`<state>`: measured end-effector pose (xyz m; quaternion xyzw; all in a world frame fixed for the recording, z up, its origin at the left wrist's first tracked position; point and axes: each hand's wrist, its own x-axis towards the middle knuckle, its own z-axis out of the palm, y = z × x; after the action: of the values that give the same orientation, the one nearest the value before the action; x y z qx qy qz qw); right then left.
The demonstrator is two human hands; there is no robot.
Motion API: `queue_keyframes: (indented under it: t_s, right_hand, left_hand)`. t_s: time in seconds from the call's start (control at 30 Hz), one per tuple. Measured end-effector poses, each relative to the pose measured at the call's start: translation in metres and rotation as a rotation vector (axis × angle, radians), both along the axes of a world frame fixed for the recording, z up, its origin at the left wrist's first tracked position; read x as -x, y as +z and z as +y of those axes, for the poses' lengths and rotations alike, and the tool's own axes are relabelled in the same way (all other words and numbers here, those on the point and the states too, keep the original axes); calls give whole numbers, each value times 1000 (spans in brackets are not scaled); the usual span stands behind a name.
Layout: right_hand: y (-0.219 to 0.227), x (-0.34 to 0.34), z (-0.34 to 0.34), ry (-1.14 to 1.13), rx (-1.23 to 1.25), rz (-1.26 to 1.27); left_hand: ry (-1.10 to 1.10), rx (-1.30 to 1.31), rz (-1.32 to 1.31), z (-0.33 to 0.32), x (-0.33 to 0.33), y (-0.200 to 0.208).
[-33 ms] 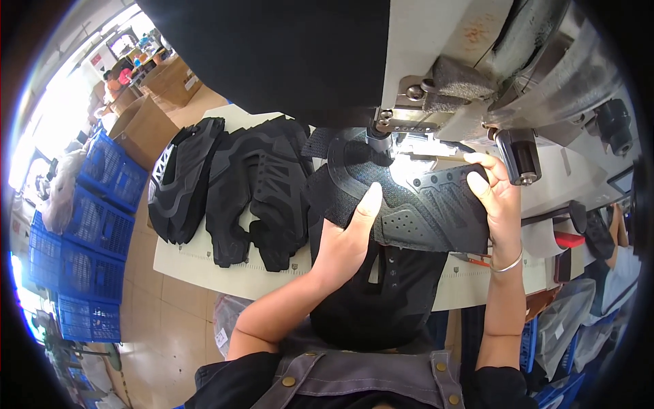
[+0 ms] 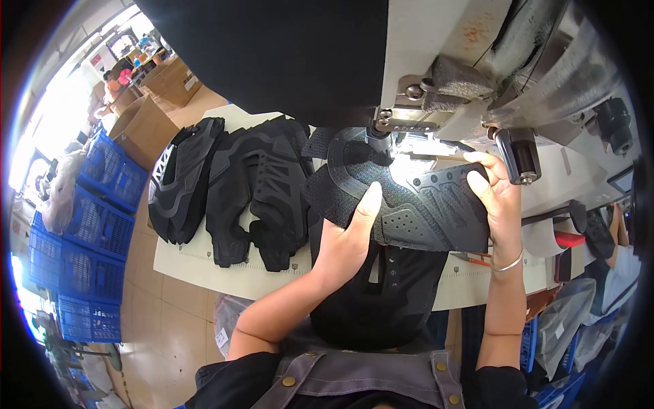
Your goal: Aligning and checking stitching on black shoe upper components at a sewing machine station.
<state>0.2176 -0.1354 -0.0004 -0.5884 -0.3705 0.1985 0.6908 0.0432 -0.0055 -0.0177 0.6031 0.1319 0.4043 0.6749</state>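
A black shoe upper (image 2: 409, 221), with mesh, perforations and a row of eyelets, is held up under the sewing machine head (image 2: 380, 140). Its toe curve lies at the lit presser area. My left hand (image 2: 351, 235) grips the upper's left lower edge, thumb on top and fingers hidden beneath. At the right end, my right hand (image 2: 496, 191) pinches the upper between thumb and fingers. Another black upper (image 2: 375, 300) hangs over the table's near edge, below the held one.
Stacked black uppers (image 2: 262, 184) lie on the pale table (image 2: 187, 262) to the left. Blue crates (image 2: 95, 235) and an open cardboard box (image 2: 146, 129) stand farther left. A metal machine fitting (image 2: 518, 157) juts down near my right hand. An orange-handled tool (image 2: 473, 259) rests on the table.
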Motion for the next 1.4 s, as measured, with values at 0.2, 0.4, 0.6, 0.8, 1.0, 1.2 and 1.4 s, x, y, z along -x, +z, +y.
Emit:
queue_keyframes:
  t_s: [0.2,0.4,0.6,0.8,1.0,1.2,1.4]
  right_hand:
    - [5,2,1,-2,-7,-13]
    - [1,5,-1,-33,-6,-18]
    - [1,0,4,22,-33,24]
    - [4,-3,5,25,-41,1]
    - [1,1,4,32,-44,54]
    - [-3,7,3,-15,-36,42]
    - [-3,9,5,-36,-78,29]
  left_hand:
    - [8,-4,8,2,1,0]
    - [28,-50,18,5,1,-3]
    - [20,-18,0,5,-3,-2]
    - [40,-102,83,6,-1,-1]
    - [72,-138,-7,10,-4,1]
    - [7,-53,-7,19,-6,8]
    - [-26,-97,5,26,-6,12]
